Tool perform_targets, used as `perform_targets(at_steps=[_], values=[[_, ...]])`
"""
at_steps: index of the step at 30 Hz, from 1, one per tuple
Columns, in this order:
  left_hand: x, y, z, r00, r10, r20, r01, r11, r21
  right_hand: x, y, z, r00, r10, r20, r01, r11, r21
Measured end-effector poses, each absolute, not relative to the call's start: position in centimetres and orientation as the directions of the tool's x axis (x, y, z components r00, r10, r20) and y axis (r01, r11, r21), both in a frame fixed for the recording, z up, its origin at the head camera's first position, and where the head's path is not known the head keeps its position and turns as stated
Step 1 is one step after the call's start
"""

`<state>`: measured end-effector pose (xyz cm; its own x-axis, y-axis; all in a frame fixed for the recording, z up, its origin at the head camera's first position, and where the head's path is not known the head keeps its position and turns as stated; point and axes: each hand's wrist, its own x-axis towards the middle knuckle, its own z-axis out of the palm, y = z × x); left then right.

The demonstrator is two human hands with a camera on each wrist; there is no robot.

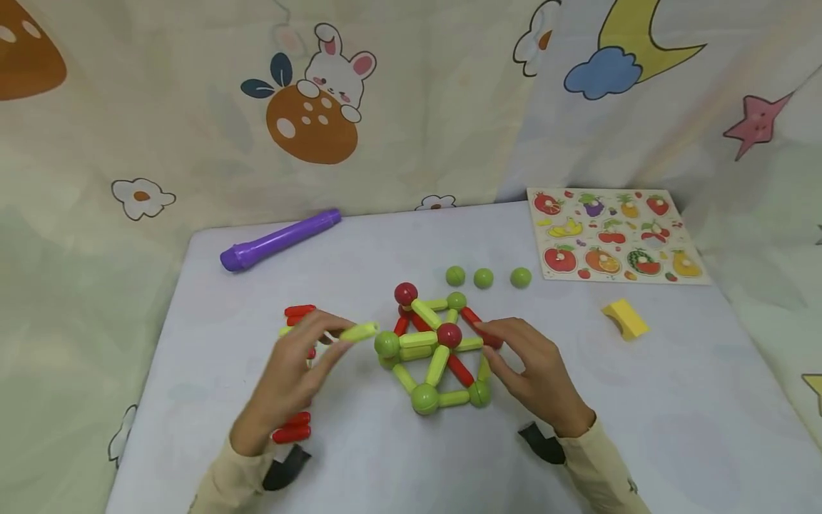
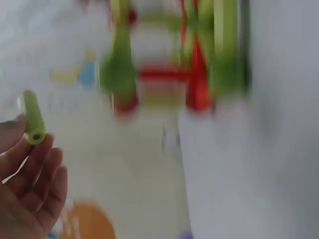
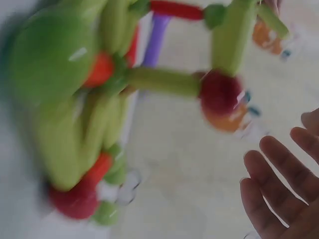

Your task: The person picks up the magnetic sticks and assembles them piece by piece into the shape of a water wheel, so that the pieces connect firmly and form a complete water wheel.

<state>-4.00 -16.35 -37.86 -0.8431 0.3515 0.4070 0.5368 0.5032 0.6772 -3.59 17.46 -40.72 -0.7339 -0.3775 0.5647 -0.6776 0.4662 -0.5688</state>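
In the head view my left hand point(image 1: 290, 375) pinches a light green magnetic stick point(image 1: 359, 332) between thumb and fingers, just left of a built frame. The left wrist view shows the same stick point(image 2: 33, 113) with a dark round spot in its end. The frame joins green and red sticks with green balls point(image 1: 424, 398) and red balls point(image 1: 449, 335). At its right side is my right hand point(image 1: 536, 375), fingers spread and loosely bent around nothing. In the right wrist view the fingers point(image 3: 276, 172) stand apart from the blurred frame.
Several red sticks point(image 1: 292, 433) lie at the left, partly behind my left hand. Three loose green balls point(image 1: 484, 278) sit behind the frame. Farther out are a purple tube-like toy point(image 1: 280, 240), a fruit puzzle board point(image 1: 616, 275) and a yellow arched block point(image 1: 626, 319).
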Motion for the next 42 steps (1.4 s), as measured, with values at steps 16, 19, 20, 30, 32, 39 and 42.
perform_targets(at_steps=[16, 19, 20, 30, 32, 39, 42], values=[[-1.8, -8.0, -38.3, -0.722, 0.456, 0.521, 0.692, 0.458, 0.558, -2.1, 14.9, -39.5, -0.649, -0.49, 0.582, -0.756, 0.333, -0.563], [-2.6, -8.6, -38.7, -0.741, 0.439, 0.508, 0.669, 0.54, 0.51, -1.7, 16.2, -40.7, -0.721, -0.405, 0.562, -0.693, 0.417, -0.588], [-2.8, -8.9, -38.9, -0.754, 0.432, 0.494, 0.654, 0.564, 0.504, -1.5, 16.6, -41.1, -0.745, -0.374, 0.553, -0.667, 0.443, -0.599], [-4.2, -10.3, -41.2, -0.84, 0.419, 0.345, 0.543, 0.645, 0.538, -1.2, 16.7, -44.0, -0.816, -0.248, 0.522, -0.56, 0.565, -0.606], [-4.2, -10.4, -41.3, -0.849, 0.408, 0.335, 0.528, 0.647, 0.551, -1.4, 16.4, -44.1, -0.812, -0.228, 0.538, -0.557, 0.576, -0.598], [-4.1, -10.5, -41.3, -0.867, 0.395, 0.304, 0.497, 0.641, 0.585, -1.3, 16.1, -44.1, -0.831, -0.237, 0.503, -0.537, 0.577, -0.616], [-4.2, -11.0, -41.2, -0.87, 0.4, 0.288, 0.489, 0.634, 0.599, -1.4, 16.1, -44.2, -0.835, -0.256, 0.487, -0.536, 0.574, -0.618]])
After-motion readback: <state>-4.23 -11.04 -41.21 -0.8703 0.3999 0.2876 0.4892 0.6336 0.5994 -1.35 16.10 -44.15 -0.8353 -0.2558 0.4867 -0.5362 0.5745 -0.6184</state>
